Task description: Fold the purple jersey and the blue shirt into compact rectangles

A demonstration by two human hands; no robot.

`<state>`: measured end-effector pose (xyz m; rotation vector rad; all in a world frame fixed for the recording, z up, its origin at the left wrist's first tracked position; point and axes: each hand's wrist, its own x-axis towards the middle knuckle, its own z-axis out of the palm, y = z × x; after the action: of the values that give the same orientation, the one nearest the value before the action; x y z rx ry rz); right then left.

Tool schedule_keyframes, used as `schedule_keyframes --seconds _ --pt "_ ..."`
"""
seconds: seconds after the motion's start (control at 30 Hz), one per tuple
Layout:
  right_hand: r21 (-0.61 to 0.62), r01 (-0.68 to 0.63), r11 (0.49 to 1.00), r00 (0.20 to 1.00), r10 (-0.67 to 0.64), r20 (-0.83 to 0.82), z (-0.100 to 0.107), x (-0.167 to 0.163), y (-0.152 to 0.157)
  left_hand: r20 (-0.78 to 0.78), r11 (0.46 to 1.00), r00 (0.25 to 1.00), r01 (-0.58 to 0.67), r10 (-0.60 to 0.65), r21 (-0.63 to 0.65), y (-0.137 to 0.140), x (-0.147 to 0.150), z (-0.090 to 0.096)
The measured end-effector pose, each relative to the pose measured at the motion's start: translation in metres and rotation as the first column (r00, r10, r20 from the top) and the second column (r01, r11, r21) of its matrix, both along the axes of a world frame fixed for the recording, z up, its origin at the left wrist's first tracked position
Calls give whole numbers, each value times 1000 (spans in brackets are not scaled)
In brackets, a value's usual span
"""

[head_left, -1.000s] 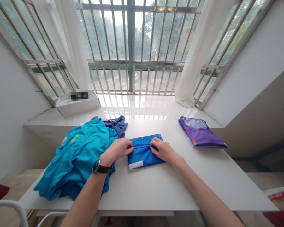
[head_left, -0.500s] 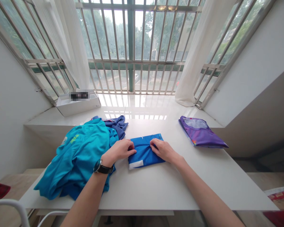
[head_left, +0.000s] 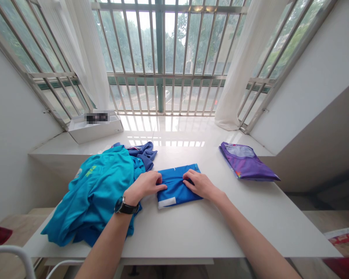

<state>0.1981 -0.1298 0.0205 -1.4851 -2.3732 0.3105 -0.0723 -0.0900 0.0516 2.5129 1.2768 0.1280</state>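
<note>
A blue shirt [head_left: 177,184], folded into a compact rectangle with a white patch at its lower left corner, lies flat on the white table. At its left edge, my left hand [head_left: 147,183], with a watch [head_left: 125,205] on the wrist, curls its fingers and thumb onto the cloth. My right hand [head_left: 201,184] pinches the fabric right of the middle, and creases run between the two hands. Close beside my left hand is a loose heap with a teal shirt [head_left: 101,186] on top. Behind that heap, a navy garment [head_left: 147,155] sticks out.
A folded purple garment [head_left: 250,162] lies at the table's right side. On the windowsill at the back left stands an open white box [head_left: 95,131]. White curtains [head_left: 235,85] hang before the barred window. The white table [head_left: 180,236] ends at a front edge below my forearms.
Almost nothing differs. My right hand has shifted very slightly left on the blue shirt; the creases between my hands look a little sharper.
</note>
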Motion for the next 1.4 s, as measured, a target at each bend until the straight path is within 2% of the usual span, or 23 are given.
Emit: schedule_keyframes --seconds 0.2,0.67,0.87,1.0,1.1,1.23,1.4 --pt "-21 24 1000 1000 -23 6 2 -1 1 3 998 998 55 -55 -20 2 -4 -1" --pt "-29 143 989 990 -143 16 0 0 3 -19 997 1000 -2 3 73 -2 7 2" --pt "-11 162 987 987 -162 17 -3 0 4 51 991 999 -13 6 134 -1 13 -1" --pt "-8 166 986 986 -166 -13 -3 -1 5 125 962 987 69 -105 263 -7 32 -11" --pt "-14 176 984 984 -176 -32 -2 -1 5 119 950 981 114 -154 290 -12 48 -18" --pt "-6 191 982 981 -191 -27 -3 -3 5 93 958 990 78 -107 274 -11 59 -25" --pt "80 253 964 966 -256 35 -7 -7 5 107 969 993 17 -44 245 -7 59 -29"
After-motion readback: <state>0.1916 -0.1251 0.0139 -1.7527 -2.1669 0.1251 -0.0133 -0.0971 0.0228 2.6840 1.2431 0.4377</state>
